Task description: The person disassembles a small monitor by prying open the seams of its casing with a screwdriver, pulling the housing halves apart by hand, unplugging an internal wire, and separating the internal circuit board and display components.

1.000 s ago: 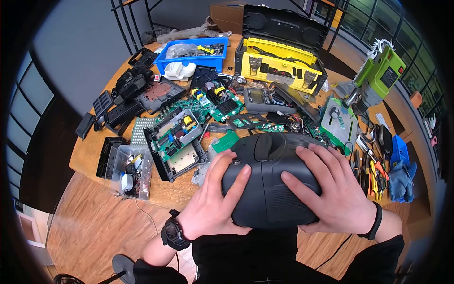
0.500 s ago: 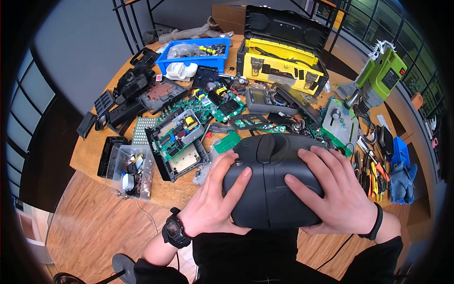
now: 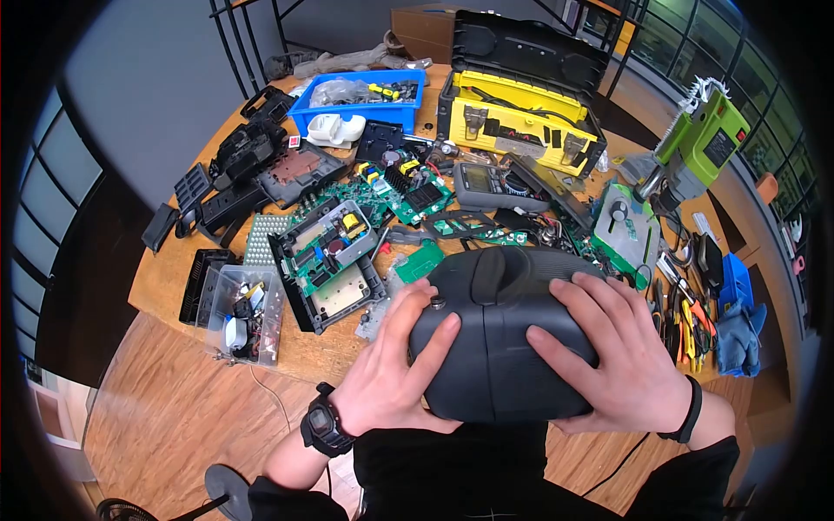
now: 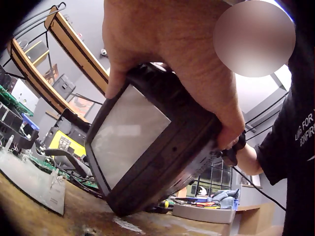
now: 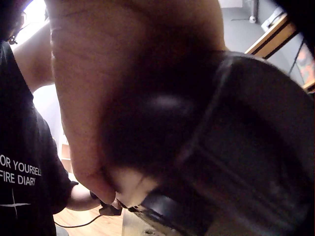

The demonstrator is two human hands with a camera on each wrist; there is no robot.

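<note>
Gripping 2 sides, left fingers (image 3: 437, 346), right fingers (image 3: 560, 355), black casing (image 3: 488, 365) between.

Near the far edge of the wooden table (image 3: 304, 358), a blue bin (image 3: 360, 117) of small parts stands left of an open black-and-yellow toolbox (image 3: 497, 132). A white plastic piece (image 3: 335, 130) sits just in front of the bin. A grey multimeter (image 3: 492, 200) lies before the toolbox. Black plastic housings (image 3: 247, 154) and a clear box (image 3: 217, 346) holding parts are at left; a green power tool (image 3: 708, 143) and blue cloth (image 3: 739, 340) at right.
</note>
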